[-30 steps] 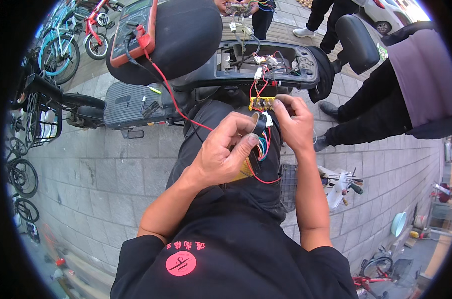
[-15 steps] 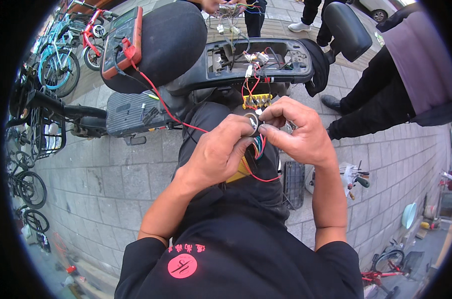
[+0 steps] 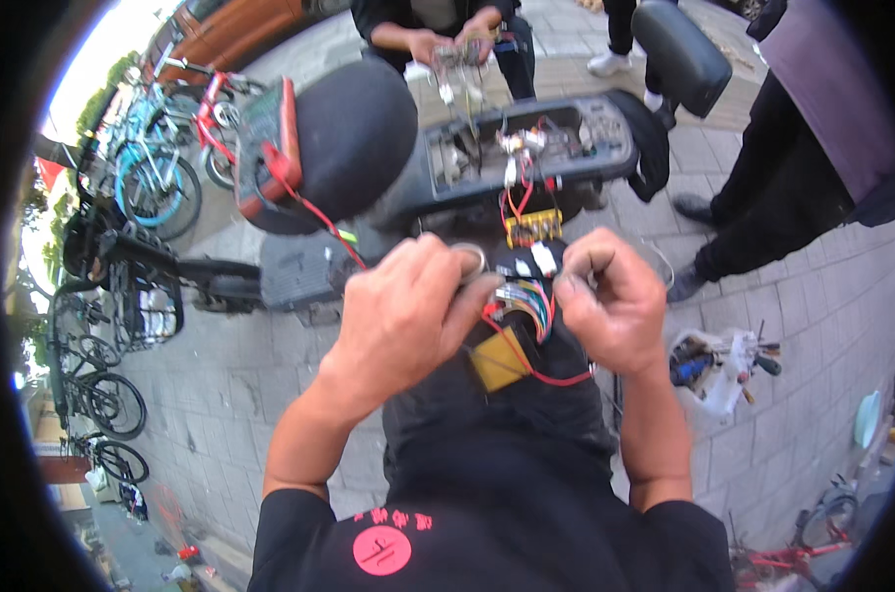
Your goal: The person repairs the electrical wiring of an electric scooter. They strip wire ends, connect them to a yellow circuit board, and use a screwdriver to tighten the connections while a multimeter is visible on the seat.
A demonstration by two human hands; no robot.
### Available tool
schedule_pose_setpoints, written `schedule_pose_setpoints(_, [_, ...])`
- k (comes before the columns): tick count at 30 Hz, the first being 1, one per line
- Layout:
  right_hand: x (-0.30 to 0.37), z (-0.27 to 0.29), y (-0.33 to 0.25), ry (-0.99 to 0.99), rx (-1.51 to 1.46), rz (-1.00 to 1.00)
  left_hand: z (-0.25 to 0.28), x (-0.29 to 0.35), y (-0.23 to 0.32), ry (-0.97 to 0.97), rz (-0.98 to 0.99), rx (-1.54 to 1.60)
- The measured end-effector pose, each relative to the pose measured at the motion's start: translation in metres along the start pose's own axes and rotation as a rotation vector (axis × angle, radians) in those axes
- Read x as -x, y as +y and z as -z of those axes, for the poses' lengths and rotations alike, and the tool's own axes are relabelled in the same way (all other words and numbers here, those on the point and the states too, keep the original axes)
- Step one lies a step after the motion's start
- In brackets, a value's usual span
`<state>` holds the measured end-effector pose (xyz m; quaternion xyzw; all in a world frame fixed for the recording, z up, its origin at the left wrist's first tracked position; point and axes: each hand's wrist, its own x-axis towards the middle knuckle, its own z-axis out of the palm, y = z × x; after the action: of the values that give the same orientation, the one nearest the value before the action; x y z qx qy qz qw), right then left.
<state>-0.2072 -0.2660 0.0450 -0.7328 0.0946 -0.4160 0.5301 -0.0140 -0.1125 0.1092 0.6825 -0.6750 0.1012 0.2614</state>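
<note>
My left hand (image 3: 398, 306) is closed, thumb against fingers, on a small round ring-shaped roll (image 3: 479, 260) whose kind I cannot make out. Across from it, my right hand (image 3: 615, 296) is pinched shut; what it holds is too small to tell. A thin pale loop of wire (image 3: 665, 261) curves out beside that hand. Between the hands, over my lap, lie a bundle of coloured wires (image 3: 538, 311), a white plug connector (image 3: 543, 259) and a yellow block (image 3: 500, 360). Just beyond is a yellow terminal strip (image 3: 533, 229) with red leads.
Ahead stands an electric scooter with its seat compartment (image 3: 447, 163) exposed. A red-edged multimeter (image 3: 270, 158) rests against the black seat (image 3: 359, 138). Another person's hands (image 3: 457, 44) hold wires opposite; a second person stands at right. A bag of tools (image 3: 714, 370) lies on the paving.
My hands have drawn apart, left hand leftward with the roll, right hand rightward. The wires and yellow block between them show more. The whole view has shifted.
</note>
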Motion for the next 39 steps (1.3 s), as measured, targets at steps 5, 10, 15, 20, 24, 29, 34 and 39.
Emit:
schedule_pose_setpoints(5, [-0.01, -0.007, 0.012, 0.112, -0.417, -0.095, 0.031, -0.032, 0.004, 0.006, -0.254, -0.122])
schedule_pose_setpoints(10, [-0.017, -0.009, 0.008, 0.094, -0.472, 0.053, 0.056, -0.047, 0.015, -0.043, -0.398, -0.258])
schedule_pose_setpoints(15, [-0.023, -0.01, -0.027, -0.093, -0.018, 0.181, 0.059, -0.051, 0.019, -0.062, -0.421, -0.285])
schedule_pose_setpoints(20, [-0.023, -0.015, -0.044, -0.124, -0.065, 0.143, 0.06, -0.048, 0.018, -0.076, -0.374, -0.281])
schedule_pose_setpoints(24, [-0.025, -0.021, -0.044, -0.079, -0.05, 0.096, 0.059, -0.047, 0.02, -0.114, -0.288, -0.162])
schedule_pose_setpoints(29, [-0.031, -0.028, -0.037, 0.044, -0.053, 0.1, 0.061, -0.045, 0.024, -0.194, -0.242, -0.139])
schedule_pose_setpoints(34, [-0.031, -0.035, -0.027, 0.133, 0.081, 0.174, 0.063, -0.038, 0.025, -0.202, -0.228, -0.174])
schedule_pose_setpoints(39, [-0.031, -0.036, -0.033, 0.105, 0.118, 0.157, 0.061, -0.033, 0.015, -0.18, -0.239, -0.168])
